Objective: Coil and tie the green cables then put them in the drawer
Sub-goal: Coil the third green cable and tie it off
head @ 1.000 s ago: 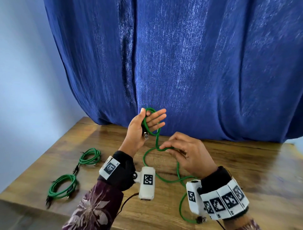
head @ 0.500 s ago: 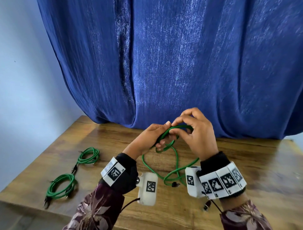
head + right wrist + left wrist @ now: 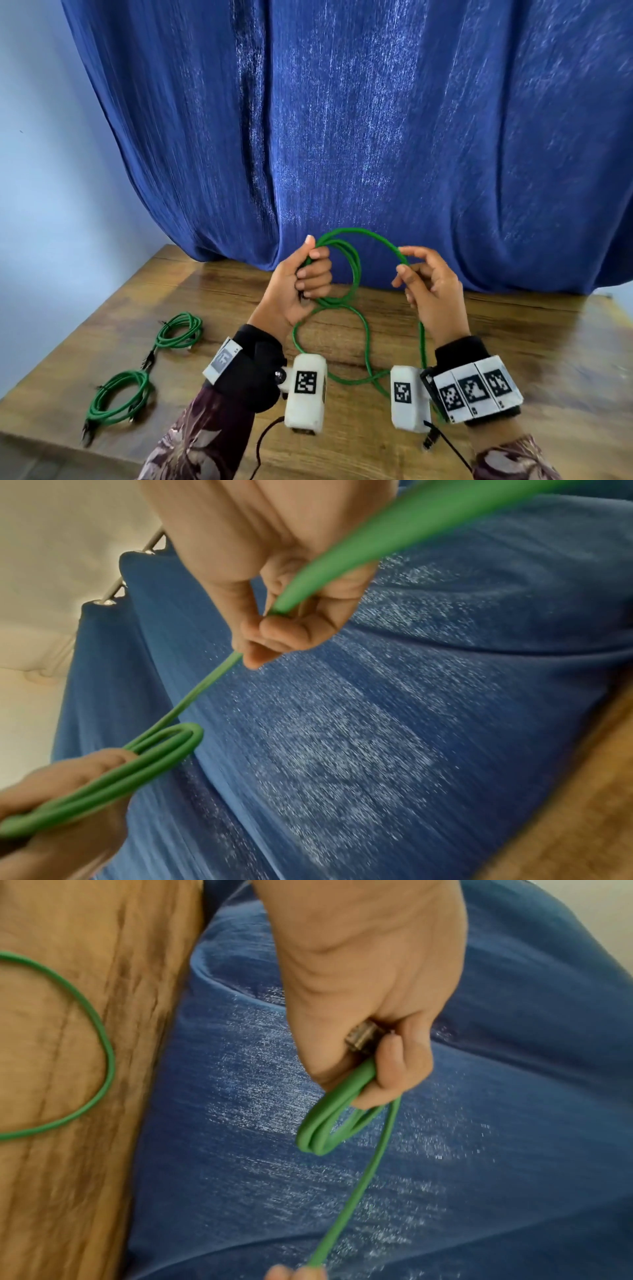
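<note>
gripping green cable (image 3: pixel 354 270) loops, left hand (image 3: pixel 301 284); right hand (image 3: pixel 428 291) pinching it

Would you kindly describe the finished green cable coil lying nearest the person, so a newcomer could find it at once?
Start at the wooden table before the blue curtain, then look to its left part, where two coiled green cables lie. The nearer coil sits by the front edge, closer to the person than the farther coil.

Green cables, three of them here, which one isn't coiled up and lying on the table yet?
The green cable held between both hands; the two coiled cables lie at the table's left.
</note>
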Available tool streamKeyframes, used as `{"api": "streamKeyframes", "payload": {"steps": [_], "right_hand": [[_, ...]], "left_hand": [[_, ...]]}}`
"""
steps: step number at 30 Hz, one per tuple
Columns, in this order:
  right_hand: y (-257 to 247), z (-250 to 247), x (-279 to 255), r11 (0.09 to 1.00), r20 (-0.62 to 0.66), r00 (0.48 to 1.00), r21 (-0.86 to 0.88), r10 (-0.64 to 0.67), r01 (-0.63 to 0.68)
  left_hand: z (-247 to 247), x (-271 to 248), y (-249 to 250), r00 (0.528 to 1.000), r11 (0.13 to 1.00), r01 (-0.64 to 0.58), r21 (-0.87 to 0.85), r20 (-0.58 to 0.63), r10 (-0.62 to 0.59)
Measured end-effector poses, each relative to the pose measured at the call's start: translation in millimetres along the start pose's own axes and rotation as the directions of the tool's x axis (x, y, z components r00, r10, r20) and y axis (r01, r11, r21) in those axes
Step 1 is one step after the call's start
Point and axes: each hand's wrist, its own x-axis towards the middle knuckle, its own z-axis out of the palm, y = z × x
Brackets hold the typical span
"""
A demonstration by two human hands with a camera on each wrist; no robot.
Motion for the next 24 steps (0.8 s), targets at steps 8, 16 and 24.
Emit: {"api": "streamKeyframes", "payload": {"steps": [8,16,24], "right_hand": [[31.2,8.5,-39.6,0.963,0.010,1.000,-0.268,-0.020,0.022],[23.3,21.4,-57.2,0.774,0.241,0.957,-0.571,-0.159,0.272],[-9.8,21.7,-40.0,0.693,0.472,0.833,-0.498,-0.288,0.521]], "left_hand": [[-21.8,14.9,13.1,0.943,0.935,-0.284,-0.215,-0.242,0.230],[-20.7,19.8,15.0,0.907,0.917,-0.340,-0.209,-0.330,0.262],[-8.6,24.2,0.4,0.838,0.944,-0.296,0.145,-0.434,0.330]]}}
